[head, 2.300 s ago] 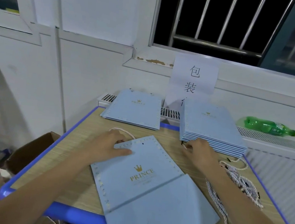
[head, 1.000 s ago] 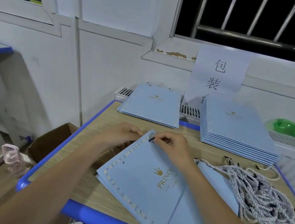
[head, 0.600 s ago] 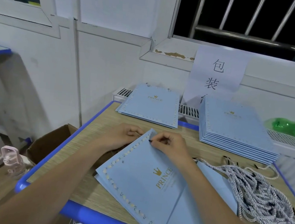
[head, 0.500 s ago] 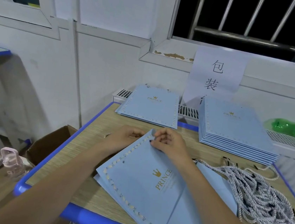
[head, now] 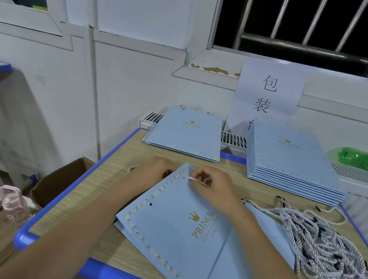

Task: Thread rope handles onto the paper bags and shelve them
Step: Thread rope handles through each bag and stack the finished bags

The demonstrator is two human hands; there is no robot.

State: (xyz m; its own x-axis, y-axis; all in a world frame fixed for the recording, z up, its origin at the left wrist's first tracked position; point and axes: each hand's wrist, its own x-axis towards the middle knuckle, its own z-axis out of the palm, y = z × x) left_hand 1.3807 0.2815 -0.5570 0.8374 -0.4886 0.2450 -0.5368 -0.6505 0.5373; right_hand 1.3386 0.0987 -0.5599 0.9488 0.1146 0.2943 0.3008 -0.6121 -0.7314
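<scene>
Two hands work on the wooden desk (head: 115, 172) under a barred window (head: 306, 22): right grip (head: 213, 185) pinches rope (head: 197, 181), left grip's (head: 152, 170) state unclear.

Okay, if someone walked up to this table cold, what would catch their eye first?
Probably the two hands at the table's middle: the right hand pinches a short white rope at a hole near the top edge of a pale blue PRINCE bag, while the left hand steadies that edge. Next, the tangled heap of ropes at the right, and the tall stack of bags behind it.
</scene>
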